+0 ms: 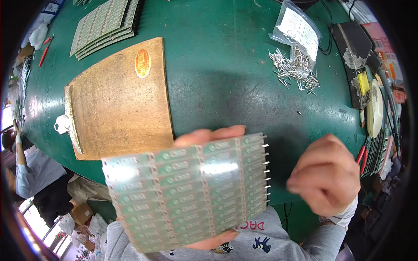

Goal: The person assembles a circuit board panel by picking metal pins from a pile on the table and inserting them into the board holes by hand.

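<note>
Circuit panel (187, 191) in grasping left fingers (230, 131), pinned edge (263, 174) toward clenched right fingers (307, 180), bare green tabletop (278, 152) between.

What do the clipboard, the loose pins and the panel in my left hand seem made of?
Clipboard: probably pressed wood, low sheen, from its speckled brown face. Loose pins: apparently metal, polished, given their silvery glints. Panel: likely circuit-board laminate, glossy; green tint, white glare.

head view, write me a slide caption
Left hand gripping a green rectangular circuit-board panel with silvery pins along its right edge, right hand curled beside it, brown wooden clipboard beyond.
</note>
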### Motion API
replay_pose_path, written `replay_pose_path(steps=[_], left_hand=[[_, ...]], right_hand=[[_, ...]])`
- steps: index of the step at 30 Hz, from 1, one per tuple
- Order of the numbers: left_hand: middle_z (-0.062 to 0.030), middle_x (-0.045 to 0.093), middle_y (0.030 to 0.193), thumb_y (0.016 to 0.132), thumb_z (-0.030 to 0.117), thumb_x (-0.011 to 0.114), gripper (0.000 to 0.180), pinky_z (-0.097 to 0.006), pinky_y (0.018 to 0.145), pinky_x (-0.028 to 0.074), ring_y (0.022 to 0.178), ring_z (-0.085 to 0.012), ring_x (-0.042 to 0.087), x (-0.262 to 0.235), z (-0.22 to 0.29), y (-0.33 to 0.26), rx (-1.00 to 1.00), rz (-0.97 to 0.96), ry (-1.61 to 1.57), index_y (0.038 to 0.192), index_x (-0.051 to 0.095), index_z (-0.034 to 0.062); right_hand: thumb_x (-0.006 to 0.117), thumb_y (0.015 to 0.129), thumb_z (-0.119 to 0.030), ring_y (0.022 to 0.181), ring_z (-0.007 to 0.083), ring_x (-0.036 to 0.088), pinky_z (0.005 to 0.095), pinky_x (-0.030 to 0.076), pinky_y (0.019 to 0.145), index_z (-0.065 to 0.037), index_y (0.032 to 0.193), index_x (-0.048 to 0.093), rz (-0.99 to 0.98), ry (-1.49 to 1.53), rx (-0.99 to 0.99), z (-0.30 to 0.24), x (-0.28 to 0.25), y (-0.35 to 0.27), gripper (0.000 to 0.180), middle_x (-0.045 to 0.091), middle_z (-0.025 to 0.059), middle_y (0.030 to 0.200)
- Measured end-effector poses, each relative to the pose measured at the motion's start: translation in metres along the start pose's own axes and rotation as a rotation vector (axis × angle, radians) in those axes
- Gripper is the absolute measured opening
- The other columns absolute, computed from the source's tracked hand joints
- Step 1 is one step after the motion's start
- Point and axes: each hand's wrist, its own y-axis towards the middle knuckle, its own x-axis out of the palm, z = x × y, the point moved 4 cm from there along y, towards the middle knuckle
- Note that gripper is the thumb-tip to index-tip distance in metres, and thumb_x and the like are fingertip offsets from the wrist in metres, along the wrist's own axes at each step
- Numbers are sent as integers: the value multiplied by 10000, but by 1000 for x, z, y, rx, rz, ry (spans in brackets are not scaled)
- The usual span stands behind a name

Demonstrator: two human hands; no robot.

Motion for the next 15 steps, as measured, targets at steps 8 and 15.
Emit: replay_pose_path(steps=[8,15], left_hand=[[-286,112,1531,607,274,935,1336,-614,1032,432,1350,-462,330,18,-7,20,249,326,-244,1543,-7,137],[-296,203,1503,642,382,908,1324,-611,1004,464,1250,-520,441,16,-2,13,-127,611,-141,1541,-33,133]], right_hand=[[643,616,-137,686,194,603,269,492,521,-15,888,664,-228,-317,-98,7,18,-13,299,606,88,863],[592,669,-211,676,169,535,226,323,465,-28,754,627,-392,-694,-430,-19,41,-8,204,591,76,773]])
